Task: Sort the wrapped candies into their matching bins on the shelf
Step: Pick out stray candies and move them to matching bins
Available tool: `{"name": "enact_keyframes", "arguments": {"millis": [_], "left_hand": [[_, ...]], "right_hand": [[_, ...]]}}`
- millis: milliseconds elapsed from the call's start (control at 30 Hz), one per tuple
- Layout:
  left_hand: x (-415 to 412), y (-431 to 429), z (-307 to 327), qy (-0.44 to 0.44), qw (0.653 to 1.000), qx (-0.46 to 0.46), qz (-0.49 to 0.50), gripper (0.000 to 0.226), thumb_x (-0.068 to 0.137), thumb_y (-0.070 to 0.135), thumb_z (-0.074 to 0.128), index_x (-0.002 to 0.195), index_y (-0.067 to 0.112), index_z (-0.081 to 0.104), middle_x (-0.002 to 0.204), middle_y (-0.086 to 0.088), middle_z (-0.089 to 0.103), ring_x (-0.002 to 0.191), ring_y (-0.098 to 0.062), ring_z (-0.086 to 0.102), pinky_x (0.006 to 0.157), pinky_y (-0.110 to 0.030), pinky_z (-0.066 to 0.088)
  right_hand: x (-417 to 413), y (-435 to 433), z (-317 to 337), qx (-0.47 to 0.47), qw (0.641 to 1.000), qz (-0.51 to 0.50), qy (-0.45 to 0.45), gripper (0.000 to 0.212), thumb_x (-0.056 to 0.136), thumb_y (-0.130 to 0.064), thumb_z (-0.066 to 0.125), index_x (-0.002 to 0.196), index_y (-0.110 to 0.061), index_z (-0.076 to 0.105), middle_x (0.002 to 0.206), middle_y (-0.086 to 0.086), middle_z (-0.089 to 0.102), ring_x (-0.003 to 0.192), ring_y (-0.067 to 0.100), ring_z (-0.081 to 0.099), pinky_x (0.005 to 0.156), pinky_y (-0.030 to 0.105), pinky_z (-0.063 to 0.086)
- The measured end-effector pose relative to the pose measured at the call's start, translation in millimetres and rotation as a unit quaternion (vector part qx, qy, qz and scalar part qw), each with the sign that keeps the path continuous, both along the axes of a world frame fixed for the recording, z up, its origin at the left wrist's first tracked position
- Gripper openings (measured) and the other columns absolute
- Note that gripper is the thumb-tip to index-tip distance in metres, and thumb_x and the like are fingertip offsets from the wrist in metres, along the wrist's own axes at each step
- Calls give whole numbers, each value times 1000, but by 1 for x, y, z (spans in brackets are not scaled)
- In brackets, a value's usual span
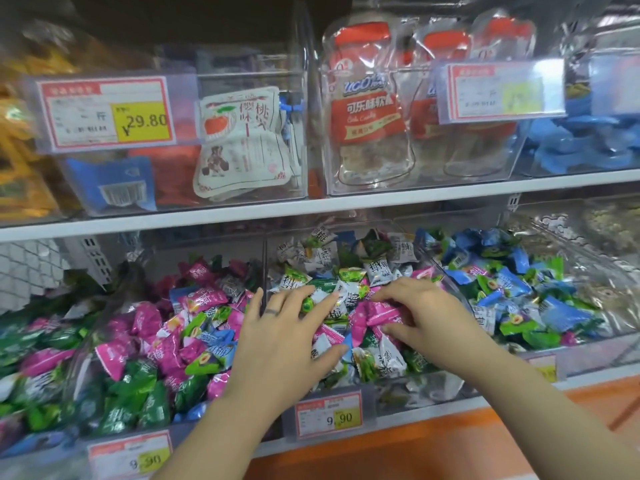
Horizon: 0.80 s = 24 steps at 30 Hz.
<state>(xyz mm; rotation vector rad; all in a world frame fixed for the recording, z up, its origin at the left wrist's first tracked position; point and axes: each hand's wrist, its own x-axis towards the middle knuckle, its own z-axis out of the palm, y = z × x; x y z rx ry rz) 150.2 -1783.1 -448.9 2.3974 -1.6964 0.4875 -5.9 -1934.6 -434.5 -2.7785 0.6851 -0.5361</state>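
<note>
Three clear bins of wrapped candies stand on the lower shelf. The middle bin (pixel 398 389) holds mostly white-and-green candies (pixel 379 270) with some pink ones mixed in. The left bin (pixel 86 344) is mostly pink (pixel 162 351) and green. The right bin (pixel 540 344) is mostly blue (pixel 564 315) and green. My left hand (pixel 287 337) lies spread over the middle bin's candies, fingers straight. My right hand (pixel 426 317) pinches a pink candy (pixel 379 311) between thumb and fingers in the same bin.
The upper shelf (pixel 346 206) carries clear bins of bagged snacks with price tags. Price tags (pixel 329 414) hang on the lower bins' fronts. An orange ledge (pixel 450 445) runs below. A clear bin of brownish sweets (pixel 595 271) sits far right.
</note>
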Motion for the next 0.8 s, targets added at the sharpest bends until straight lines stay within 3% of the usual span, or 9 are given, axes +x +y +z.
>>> {"name": "enact_keyframes", "arguments": {"millis": [133, 300, 400, 467, 567, 633, 700, 800], "left_hand": [[-2, 1, -2, 6, 1000, -19, 0, 59, 80, 63, 35, 124, 33, 61, 118, 2, 65, 101, -22, 65, 95, -55, 45], [-1, -1, -3, 35, 999, -26, 5, 56, 79, 62, 38, 120, 33, 63, 117, 5, 65, 100, -19, 65, 96, -54, 46], [-1, -2, -3, 48, 998, -51, 4, 51, 80, 59, 40, 116, 34, 65, 117, 6, 64, 100, -18, 65, 97, -55, 44], [-2, -5, 0, 53, 994, -92, -11, 41, 80, 56, 53, 113, 35, 66, 115, 9, 62, 100, -16, 64, 100, -55, 39], [-10, -14, 11, 34, 991, -120, -46, 30, 78, 50, 67, 104, 36, 69, 99, 14, 61, 95, -12, 62, 106, -53, 28], [-23, -19, 22, 22, 996, -73, -41, 31, 85, 57, 54, 105, 37, 68, 99, 14, 59, 104, -12, 55, 112, -52, 13], [-32, -24, 25, 32, 999, 4, 16, 46, 89, 65, 39, 115, 35, 63, 112, 10, 52, 119, -14, 42, 116, -54, -3], [-39, -32, 21, 24, 996, 52, 65, 56, 86, 71, 37, 117, 32, 62, 120, 4, 46, 124, -19, 35, 114, -58, -8]], "right_hand": [[0, -1, -2, -10, 999, 1, -33, 41, 83, -28, 70, 122, -31, 60, 116, -16, 57, 107, 8, 53, 86, 19, 42], [0, -1, 5, -3, 995, -13, -99, 36, 78, -24, 75, 113, -30, 65, 93, -29, 52, 72, -14, 48, 66, 6, 32], [-2, -2, 9, 72, 977, -40, -196, 35, 76, -19, 77, 106, -31, 65, 87, -26, 54, 74, -8, 51, 64, 5, 38], [-4, -4, 11, 136, 956, -65, -253, 32, 77, -20, 76, 105, -31, 65, 85, -22, 57, 70, -2, 52, 64, 7, 40], [-10, -9, 16, 171, 938, -83, -289, 31, 79, -21, 74, 109, -27, 66, 70, -20, 56, 62, 0, 51, 59, 10, 39], [-15, -9, 19, 166, 938, -87, -291, 30, 80, -19, 74, 108, -25, 66, 69, -23, 54, 63, -5, 51, 57, 9, 39], [-20, -8, 18, 162, 941, -92, -282, 30, 80, -18, 73, 108, -25, 66, 78, -22, 54, 68, -8, 51, 58, 7, 40], [-26, -9, 13, 153, 947, -106, -263, 31, 80, -23, 73, 109, -29, 65, 81, -17, 55, 64, -2, 49, 56, 8, 38]]}}
